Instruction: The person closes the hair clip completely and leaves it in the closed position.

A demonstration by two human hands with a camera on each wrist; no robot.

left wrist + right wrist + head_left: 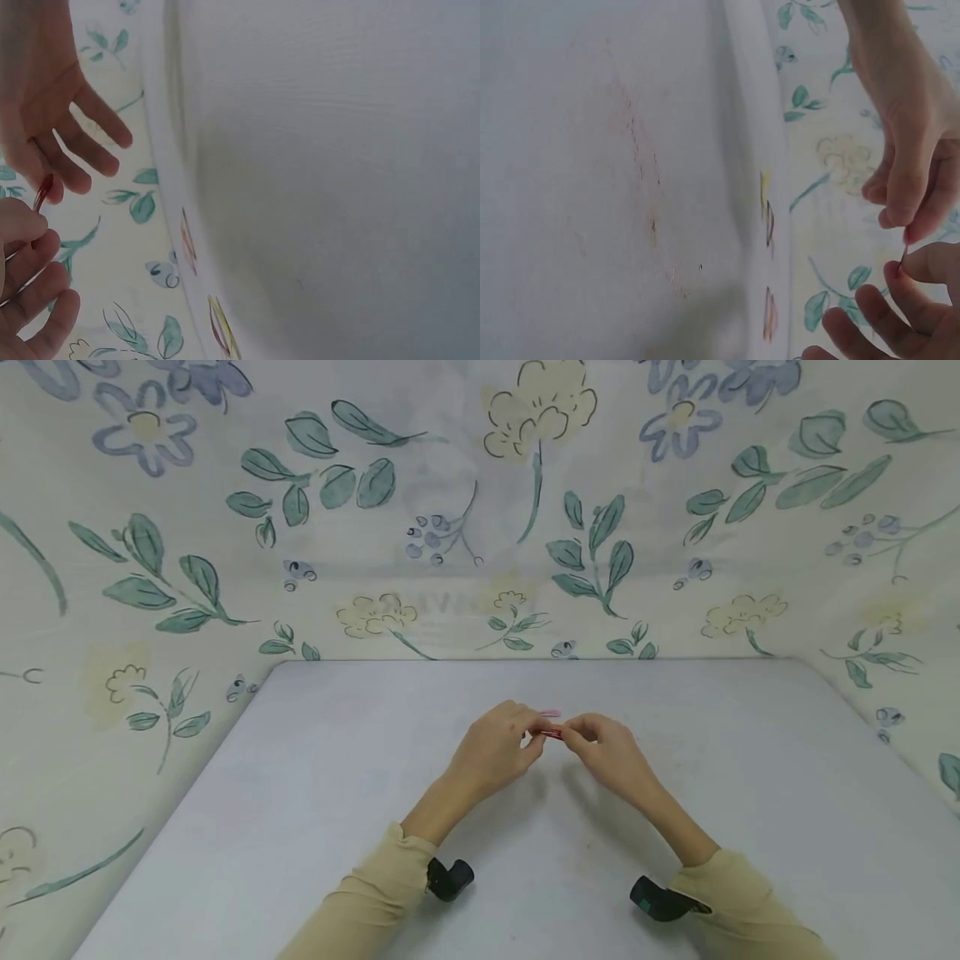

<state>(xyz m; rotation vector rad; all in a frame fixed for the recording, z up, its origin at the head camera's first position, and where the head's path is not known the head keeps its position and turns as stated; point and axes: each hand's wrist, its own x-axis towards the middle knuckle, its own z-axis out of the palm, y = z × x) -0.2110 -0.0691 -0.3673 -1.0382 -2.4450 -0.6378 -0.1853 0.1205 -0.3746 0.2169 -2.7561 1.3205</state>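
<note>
A slim red hair clip (pixel 552 733) is held in the air between both hands, over the far part of the table. My left hand (pixel 495 747) pinches one end between thumb and fingers. At the other end, thumb and index finger of my right hand (pixel 611 756) pinch it, the other fingers loosely spread in the left wrist view. The clip (pixel 43 192) shows there as a narrow curved strip. Just behind the hands lies a pink hair clip (pixel 551 713); a yellow clip (pixel 764 191) and a dark red one (pixel 770 223) lie close together beside it.
The white table (pixel 337 735) ends at a far edge just past the loose clips. A flowered cloth (pixel 450 577) rises behind it and along both sides. Dark wrist cameras, left (pixel 450 880) and right (pixel 662 900), stick out inward from the sleeves.
</note>
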